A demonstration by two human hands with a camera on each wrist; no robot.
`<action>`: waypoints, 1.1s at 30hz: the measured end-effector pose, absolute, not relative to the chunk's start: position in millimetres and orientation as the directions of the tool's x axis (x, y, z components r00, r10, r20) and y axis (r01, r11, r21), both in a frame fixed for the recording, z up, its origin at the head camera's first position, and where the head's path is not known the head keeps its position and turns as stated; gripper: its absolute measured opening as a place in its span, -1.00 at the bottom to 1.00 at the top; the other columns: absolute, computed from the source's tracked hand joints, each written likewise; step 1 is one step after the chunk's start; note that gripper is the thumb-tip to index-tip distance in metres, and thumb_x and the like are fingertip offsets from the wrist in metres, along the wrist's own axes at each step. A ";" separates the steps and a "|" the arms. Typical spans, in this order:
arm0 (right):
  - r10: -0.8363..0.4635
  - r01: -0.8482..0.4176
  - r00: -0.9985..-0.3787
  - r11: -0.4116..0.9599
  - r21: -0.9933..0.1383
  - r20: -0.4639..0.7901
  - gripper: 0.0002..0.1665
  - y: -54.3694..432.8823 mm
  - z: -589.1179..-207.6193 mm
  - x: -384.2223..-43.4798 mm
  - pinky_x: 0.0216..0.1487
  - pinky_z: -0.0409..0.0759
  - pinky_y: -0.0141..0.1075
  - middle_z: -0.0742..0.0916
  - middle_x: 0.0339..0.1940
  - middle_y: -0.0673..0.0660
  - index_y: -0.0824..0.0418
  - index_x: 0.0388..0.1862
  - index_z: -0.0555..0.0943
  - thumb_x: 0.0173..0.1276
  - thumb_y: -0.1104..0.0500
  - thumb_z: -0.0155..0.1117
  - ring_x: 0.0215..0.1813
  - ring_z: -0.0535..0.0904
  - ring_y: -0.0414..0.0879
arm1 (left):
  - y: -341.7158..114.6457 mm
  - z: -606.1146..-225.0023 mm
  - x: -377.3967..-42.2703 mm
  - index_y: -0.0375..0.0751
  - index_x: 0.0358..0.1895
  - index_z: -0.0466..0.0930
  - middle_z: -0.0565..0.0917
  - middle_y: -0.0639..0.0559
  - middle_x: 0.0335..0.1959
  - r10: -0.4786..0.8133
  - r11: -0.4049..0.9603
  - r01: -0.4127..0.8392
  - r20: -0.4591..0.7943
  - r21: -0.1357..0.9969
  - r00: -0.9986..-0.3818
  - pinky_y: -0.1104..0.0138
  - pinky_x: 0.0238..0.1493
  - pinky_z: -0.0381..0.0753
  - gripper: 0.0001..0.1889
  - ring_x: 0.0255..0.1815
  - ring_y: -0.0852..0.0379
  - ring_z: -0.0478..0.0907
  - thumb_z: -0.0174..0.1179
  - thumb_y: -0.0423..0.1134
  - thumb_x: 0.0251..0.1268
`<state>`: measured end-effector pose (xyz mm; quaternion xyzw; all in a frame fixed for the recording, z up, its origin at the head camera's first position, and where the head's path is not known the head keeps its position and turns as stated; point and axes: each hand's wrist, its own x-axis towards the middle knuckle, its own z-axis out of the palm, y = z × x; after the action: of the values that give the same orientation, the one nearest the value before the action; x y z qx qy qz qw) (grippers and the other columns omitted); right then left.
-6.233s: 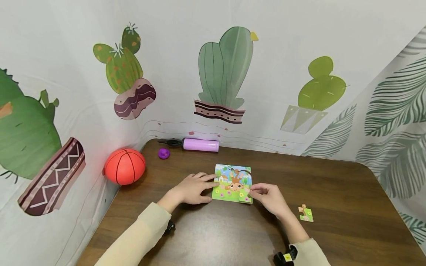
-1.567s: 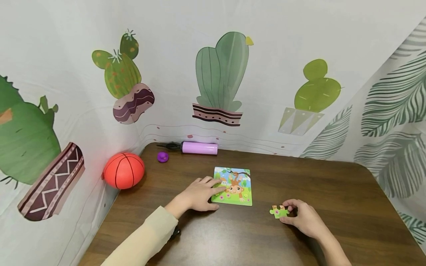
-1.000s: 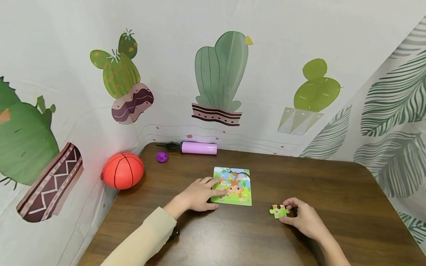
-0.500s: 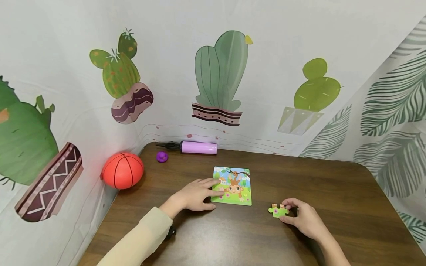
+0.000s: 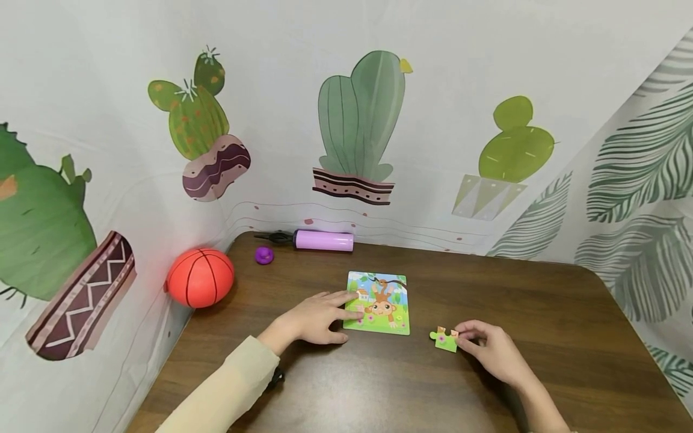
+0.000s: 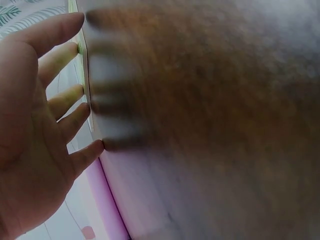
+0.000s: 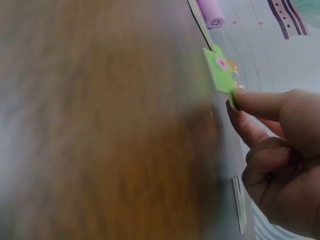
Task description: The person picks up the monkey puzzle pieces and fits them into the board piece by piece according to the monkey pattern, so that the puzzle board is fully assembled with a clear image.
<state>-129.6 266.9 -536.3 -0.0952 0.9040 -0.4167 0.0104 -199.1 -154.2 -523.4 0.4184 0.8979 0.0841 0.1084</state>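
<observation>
A square jigsaw puzzle (image 5: 381, 325) with a monkey picture lies on the table. My left hand (image 5: 314, 322) rests over its left edge with fingers spread, covering part of the picture; in the left wrist view the left hand (image 6: 37, 135) has its fingertips down. To the right of the puzzle, my right hand (image 5: 492, 349) pinches a green puzzle piece (image 5: 445, 343) with a pink flower by its right end. The right wrist view shows that puzzle piece (image 7: 220, 70) tilted up between thumb and finger. Below the right hand (image 7: 285, 150), another thin flat piece (image 7: 240, 205) lies on the table.
A pink hand pump (image 5: 325, 240) with a black nozzle lies along the table's back edge, by a small purple toy (image 5: 264, 255). A red ball (image 5: 200, 278) sits at the left edge. A cactus-print cloth (image 5: 433, 120) hangs behind the brown table (image 5: 368, 391).
My right hand moved from the puzzle's lower right corner out to the right and took hold of a piece. That piece has just tilted up and shifted slightly left. My left hand stays at the puzzle.
</observation>
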 end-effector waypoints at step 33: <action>-0.232 -0.058 -0.971 0.450 -0.891 -0.054 -0.85 144.5 -541.4 -190.5 -0.40 0.58 -0.29 0.81 -0.26 0.07 0.28 -0.09 0.79 0.45 0.26 0.38 -0.33 0.66 -0.09 | -155.3 -523.8 -194.1 0.49 0.58 0.27 0.03 -0.01 0.70 0.743 0.669 0.717 -0.154 0.195 -0.651 -0.24 0.51 0.11 -0.38 0.67 -0.24 -0.05 0.12 0.27 0.50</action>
<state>-190.5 144.5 -541.4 -0.0855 0.8475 -0.5172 0.0839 -194.1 -155.3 -523.8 0.4027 0.9067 0.0585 0.1108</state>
